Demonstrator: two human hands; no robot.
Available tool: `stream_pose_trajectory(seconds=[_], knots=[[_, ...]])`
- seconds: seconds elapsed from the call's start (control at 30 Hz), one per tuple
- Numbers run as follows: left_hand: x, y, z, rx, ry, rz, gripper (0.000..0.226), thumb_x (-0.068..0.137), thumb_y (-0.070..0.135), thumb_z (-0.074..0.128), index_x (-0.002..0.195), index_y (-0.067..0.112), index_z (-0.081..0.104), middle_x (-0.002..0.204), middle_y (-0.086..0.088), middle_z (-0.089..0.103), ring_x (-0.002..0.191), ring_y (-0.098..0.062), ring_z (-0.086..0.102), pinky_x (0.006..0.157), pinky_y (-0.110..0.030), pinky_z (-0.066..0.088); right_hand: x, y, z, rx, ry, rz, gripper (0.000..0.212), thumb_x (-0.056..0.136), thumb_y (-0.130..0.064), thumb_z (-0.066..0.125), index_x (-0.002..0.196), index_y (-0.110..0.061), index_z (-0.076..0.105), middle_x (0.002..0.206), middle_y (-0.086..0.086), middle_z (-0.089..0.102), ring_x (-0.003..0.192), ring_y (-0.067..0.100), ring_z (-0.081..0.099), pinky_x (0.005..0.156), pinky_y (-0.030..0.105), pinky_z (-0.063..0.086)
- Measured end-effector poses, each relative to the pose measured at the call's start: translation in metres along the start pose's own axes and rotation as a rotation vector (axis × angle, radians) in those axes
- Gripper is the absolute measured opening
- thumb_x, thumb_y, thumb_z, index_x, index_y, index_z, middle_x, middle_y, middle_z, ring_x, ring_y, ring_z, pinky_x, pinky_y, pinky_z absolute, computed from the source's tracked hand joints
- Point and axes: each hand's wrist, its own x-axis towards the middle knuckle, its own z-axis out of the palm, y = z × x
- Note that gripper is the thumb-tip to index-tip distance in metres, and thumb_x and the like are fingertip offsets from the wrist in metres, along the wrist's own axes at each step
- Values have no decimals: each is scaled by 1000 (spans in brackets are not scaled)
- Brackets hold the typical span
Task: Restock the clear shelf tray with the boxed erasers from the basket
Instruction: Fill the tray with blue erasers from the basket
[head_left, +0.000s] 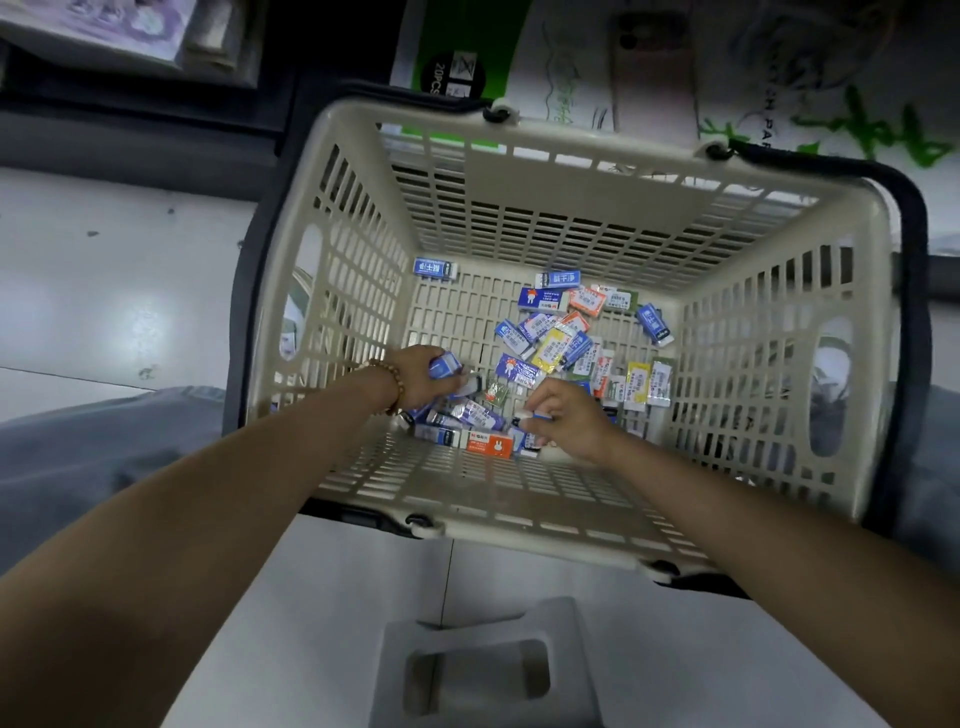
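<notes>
A beige slatted basket (571, 171) with dark handles sits on the floor in front of me. Its bottom holds several small boxed erasers (550, 332) in blue, orange, yellow and green. My left hand (421, 376), with a bead bracelet at the wrist, reaches into the basket and grips several blue boxed erasers (444, 365). My right hand (569, 415) is also inside the basket and pinches one blue-and-white eraser box (535, 415) between thumb and fingers. The clear shelf tray is out of view.
White floor tiles surround the basket. A grey plastic stool top (483, 670) with a cut-out handle lies just in front of me. Packs of green-and-white sketch paper (675, 78) stand behind the basket. My grey trouser knees flank the basket.
</notes>
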Motion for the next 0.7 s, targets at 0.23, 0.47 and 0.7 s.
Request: stream_pose_trajectory(seconds=[0.23,0.47,0.7], knots=[[-50,57,-48,-883,-23,39,21,90,9,58,107,-2,55,108,-18,68,73,-12,72,61,-20,57,-41,-92,-83,237,27,-59,20,80,-13,71,100,-18,67,92,-5,72,70,0,67,55,8,48],[-139,142,-101,-1169,3,313,35,80,27,66,105,3,61,92,-6,74,81,-19,72,62,-20,56,-137,-213,-134,271,10,-306,32,61,-25,75,92,-18,67,82,0,75,70,5,68,61,13,52],[-215,215,-138,-1034,209,487,6,81,9,68,84,10,63,65,4,70,58,-3,66,53,-12,50,-200,-280,-140,275,181,-468,18,78,-9,71,95,-8,68,68,-4,72,60,3,65,56,13,52]])
